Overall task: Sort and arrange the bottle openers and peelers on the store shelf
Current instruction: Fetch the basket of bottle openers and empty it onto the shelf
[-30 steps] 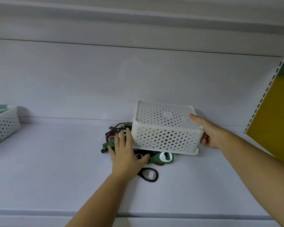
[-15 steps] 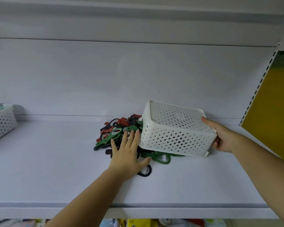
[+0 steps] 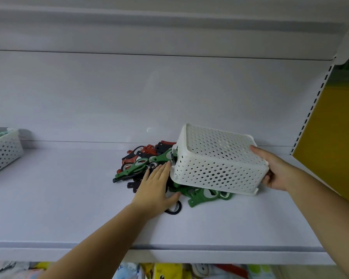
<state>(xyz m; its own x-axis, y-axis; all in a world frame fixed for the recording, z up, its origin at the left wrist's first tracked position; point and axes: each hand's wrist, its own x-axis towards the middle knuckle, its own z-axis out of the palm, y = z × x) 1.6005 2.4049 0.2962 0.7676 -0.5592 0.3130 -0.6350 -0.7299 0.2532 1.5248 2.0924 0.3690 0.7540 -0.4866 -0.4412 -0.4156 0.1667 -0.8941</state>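
The basket (image 3: 220,158), white and perforated, lies tipped over on the shelf (image 3: 69,208) with its base turned up towards the camera and its mouth facing down and left, which looks like the way to empty it: the bottle openers (image 3: 141,164) lie in a loose heap of green, red and dark handles right at that mouth, and a few green ones poke out from under its near rim. The right hand (image 3: 278,174) grips the basket's right end, thumb laid on the upturned base and fingers curled under the rim, a hold that lets it tilt or lift the container off the heap. The left hand (image 3: 155,186) lies flat on the near side of the pile, fingers straight and together with their tips just at the basket's rim and nothing pinched; I judge it is there to pin the openers down or rake them clear so they do not slide about with the basket. A dark ring-shaped opener shows partly from under its palm. Whether any peelers are mixed into the heap cannot be told. A second basket (image 3: 2,152) of the same kind stands upright well apart at the far left of the shelf, holding pale green things too small to identify, probably a spot for one sorted kind
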